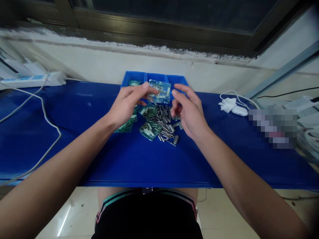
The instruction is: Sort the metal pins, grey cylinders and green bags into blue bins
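Observation:
My left hand (130,101) pinches the left side of a small clear plastic packet (163,96) holding thin metal rods and pale pieces. Just right of that packet is my right hand (188,108), its fingers apart and partly bent, with nothing visible in them. Below the hands, a loose pile of thin metal rods (163,127) and short grey metal pieces (165,116) lies on the blue table. Greenish filled packets (149,131) lie against the pile's left side, and more packets (126,127) are partly hidden under my left hand.
Behind my hands stands a blue three-part bin (134,75), with packets in its left compartment. A white power strip (35,80) and trailing cable (46,116) are at left. White tissue (227,105) and a small white case (239,111) lie at right on the blue table (154,166).

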Tool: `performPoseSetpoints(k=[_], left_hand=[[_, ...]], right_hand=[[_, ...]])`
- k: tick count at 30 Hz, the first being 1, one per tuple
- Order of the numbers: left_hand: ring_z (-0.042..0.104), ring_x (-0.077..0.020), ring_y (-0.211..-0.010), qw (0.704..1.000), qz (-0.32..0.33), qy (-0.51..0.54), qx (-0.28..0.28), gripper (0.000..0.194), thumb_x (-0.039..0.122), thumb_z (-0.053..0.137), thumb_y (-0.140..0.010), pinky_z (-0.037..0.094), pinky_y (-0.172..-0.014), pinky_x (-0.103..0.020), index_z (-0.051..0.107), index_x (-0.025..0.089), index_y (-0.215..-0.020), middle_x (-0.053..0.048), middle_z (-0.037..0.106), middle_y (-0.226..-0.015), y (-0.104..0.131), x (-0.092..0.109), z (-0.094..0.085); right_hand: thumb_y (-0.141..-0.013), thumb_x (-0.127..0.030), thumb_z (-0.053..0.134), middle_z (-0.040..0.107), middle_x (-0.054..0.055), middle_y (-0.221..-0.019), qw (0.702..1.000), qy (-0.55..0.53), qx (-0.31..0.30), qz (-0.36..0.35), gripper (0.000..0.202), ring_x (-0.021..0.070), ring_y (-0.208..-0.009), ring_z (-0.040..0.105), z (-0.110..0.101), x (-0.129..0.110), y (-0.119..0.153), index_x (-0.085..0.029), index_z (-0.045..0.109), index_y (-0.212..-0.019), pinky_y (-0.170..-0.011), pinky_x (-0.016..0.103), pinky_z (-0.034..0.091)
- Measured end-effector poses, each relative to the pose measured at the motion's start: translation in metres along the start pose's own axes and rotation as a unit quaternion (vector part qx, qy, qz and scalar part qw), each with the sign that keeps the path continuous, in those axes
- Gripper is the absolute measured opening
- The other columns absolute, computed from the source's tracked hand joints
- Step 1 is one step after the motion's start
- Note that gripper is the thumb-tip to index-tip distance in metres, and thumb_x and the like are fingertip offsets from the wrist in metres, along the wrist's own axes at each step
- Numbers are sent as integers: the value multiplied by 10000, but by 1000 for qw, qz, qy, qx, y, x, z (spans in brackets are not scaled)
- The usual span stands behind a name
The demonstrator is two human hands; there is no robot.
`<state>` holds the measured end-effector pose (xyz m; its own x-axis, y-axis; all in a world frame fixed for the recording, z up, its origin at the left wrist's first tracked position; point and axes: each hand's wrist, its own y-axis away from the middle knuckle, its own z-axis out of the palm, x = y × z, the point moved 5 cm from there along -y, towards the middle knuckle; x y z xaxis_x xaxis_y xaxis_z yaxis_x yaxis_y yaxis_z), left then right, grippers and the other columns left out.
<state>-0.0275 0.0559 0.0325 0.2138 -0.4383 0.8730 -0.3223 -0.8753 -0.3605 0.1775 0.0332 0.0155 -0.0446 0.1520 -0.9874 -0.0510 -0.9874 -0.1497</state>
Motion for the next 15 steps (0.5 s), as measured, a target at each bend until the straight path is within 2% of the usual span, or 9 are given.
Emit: performPoseSetpoints(k=[2, 3, 6, 9, 12, 15], left_hand=[[741, -317, -1249, 1000, 12, -3, -12, 602, 720, 510, -1078, 642, -993, -481, 849, 234, -1180, -109, 806, -1323, 1, 1, 1], [743, -320, -1246, 1000, 20, -1, -21, 589, 731, 543, -1061, 639, -996, -482, 854, 242, -1163, -105, 814, -1306, 2, 3, 1], [709, -351, -1343, 998, 51, 2, -45, 560, 742, 571, -1040, 624, -1045, -509, 854, 266, -1117, -86, 797, -1360, 4, 8, 4], [594, -375, -1505, 998, 46, 11, -27, 634, 778, 455, -1064, 595, -1107, -533, 817, 259, -1107, -62, 715, -1521, 2, 9, 1], [623, -379, -1467, 998, -1, 54, -21, 686, 835, 446, -1039, 595, -1096, -535, 721, 277, -1330, -72, 707, -1530, 0, 7, -2], [714, -379, -1333, 996, -38, 47, -60, 807, 881, 362, -1039, 620, -1036, -551, 649, 279, -1492, -109, 774, -1382, 1, 4, 3]], right_hand=[[-879, -758, 772, 603, -57, -687, 998, -11, -48, 31, 624, 139, -526, 576, 3, 1, 0, -282, 698, -1276, -538, 311, 500], [-885, -812, 725, 624, -41, -695, 996, -14, -72, 42, 647, 146, -530, 590, 4, 0, 1, -275, 711, -1246, -536, 318, 500], [-893, -904, 608, 753, 44, -884, 995, -8, -92, 34, 702, 180, -623, 692, 3, -6, 1, -274, 742, -1175, -582, 346, 544], [-935, -899, 532, 787, 87, -1102, 997, 17, -68, -14, 691, 206, -738, 760, 0, -12, 1, -275, 761, -1121, -651, 365, 586], [-968, -885, 496, 753, 72, -1238, 996, 52, -31, -69, 676, 188, -780, 776, -1, -14, 4, -279, 765, -1097, -683, 349, 586], [-970, -872, 528, 732, 55, -1234, 991, 80, -29, -107, 646, 155, -763, 752, 4, -16, 9, -285, 766, -1099, -682, 329, 570]])
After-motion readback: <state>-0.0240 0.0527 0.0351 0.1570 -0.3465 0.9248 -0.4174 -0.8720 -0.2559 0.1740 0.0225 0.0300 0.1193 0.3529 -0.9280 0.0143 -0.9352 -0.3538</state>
